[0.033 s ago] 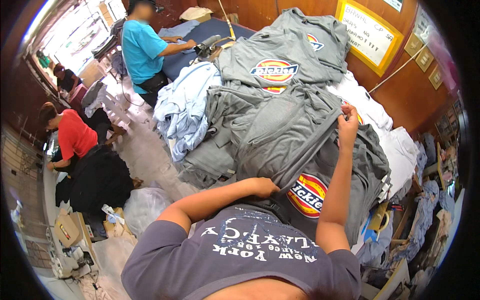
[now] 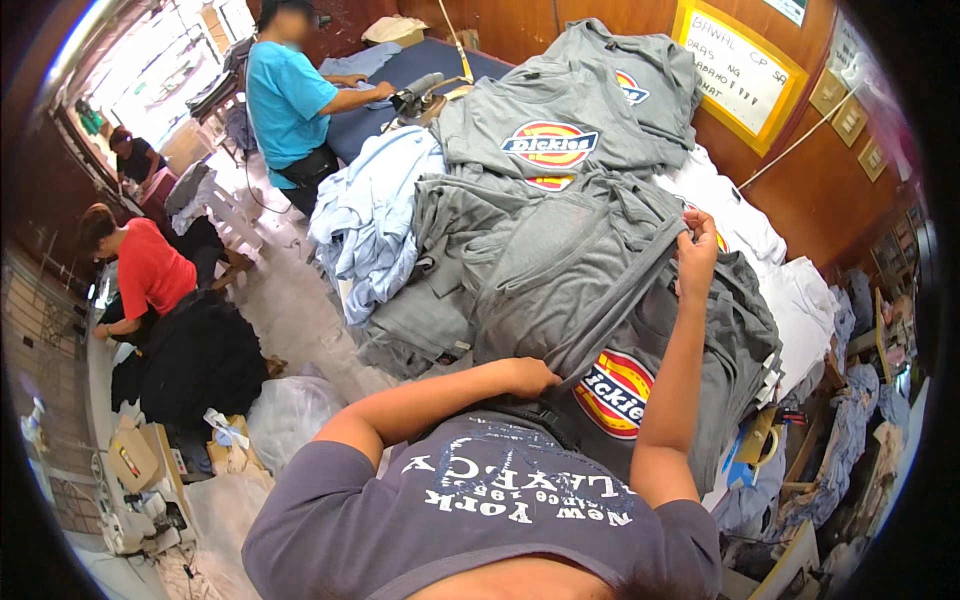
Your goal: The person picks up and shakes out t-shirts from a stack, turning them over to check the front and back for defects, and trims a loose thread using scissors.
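Wood-panelled walls (image 2: 810, 185) enclosed a garment workroom, where a broad heap of shirts (image 2: 455, 215) hid whatever surface bore it. At the heap's near edge, the left hand (image 2: 530, 378) had its fingers curled nearly closed against gray cloth; their tips were hidden, so I could not tell whether they gripped it. The right hand (image 2: 698, 242), toward the heap's right edge, pinched the rim of the same gray knit shirt (image 2: 560, 270) between thumb and bent fingers. That shirt lay rumpled over the heap's near half, a folded band of it running slantwise between the hands. Under the band, a gray shirt with a red-and-yellow oval print (image 2: 617, 392) showed at the near edge. White shirts (image 2: 800, 300) spilled along the right edge, and light-blue garments (image 2: 370, 220) bunched at the left. More gray printed shirts (image 2: 550, 125) covered the far end. Off to the left, a person in red (image 2: 155, 265) sat behind black cloth (image 2: 205, 355). Farther back, a person in turquoise (image 2: 285, 90) stood at a navy-topped table (image 2: 492, 66).
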The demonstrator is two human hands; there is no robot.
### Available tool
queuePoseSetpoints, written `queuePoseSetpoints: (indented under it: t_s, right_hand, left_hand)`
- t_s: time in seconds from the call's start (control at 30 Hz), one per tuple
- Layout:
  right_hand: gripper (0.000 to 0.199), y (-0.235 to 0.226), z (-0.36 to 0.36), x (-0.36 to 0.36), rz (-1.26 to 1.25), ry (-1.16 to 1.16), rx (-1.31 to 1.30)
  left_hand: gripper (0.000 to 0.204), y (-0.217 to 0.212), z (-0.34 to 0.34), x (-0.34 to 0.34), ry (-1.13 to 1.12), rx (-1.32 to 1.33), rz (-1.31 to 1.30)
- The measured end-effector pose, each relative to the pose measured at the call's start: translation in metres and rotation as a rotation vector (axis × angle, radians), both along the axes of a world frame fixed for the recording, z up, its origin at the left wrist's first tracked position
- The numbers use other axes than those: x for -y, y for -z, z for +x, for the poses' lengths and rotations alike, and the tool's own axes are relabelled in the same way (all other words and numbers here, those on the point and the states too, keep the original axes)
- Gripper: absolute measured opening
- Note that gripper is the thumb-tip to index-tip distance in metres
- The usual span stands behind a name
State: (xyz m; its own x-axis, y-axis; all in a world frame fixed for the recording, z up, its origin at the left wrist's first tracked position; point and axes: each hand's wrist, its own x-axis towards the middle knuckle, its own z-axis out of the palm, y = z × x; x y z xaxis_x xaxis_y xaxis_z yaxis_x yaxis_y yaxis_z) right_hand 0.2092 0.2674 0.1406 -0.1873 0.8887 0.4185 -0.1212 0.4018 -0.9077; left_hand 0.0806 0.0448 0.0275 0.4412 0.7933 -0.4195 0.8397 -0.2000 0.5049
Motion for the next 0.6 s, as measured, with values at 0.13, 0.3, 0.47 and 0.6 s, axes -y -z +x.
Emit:
queuePoseSetpoints:
  t_s: [0.13, 0.3, 0.47, 0.6]
  right_hand:
    - [0.012, -0.008, -0.003, 0.007, -0.118, -0.060, -0.199]
    - [0.013, -0.004, 0.029, -0.018, -0.164, 0.061, -0.390]
    - [0.021, -0.024, 0.054, -0.046, -0.215, 0.154, -0.460]
    - [0.022, -0.029, 0.063, -0.083, -0.120, 0.172, -0.530]
  left_hand:
    - [0.030, -0.008, 0.014, 0.000, -0.043, -0.113, 0.106]
    - [0.029, -0.046, -0.022, -0.001, -0.193, -0.175, 0.235]
    - [0.041, -0.121, -0.092, -0.027, -0.380, 0.090, 0.528]
    - [0.030, -0.138, -0.136, -0.063, -0.695, 0.481, 0.686]
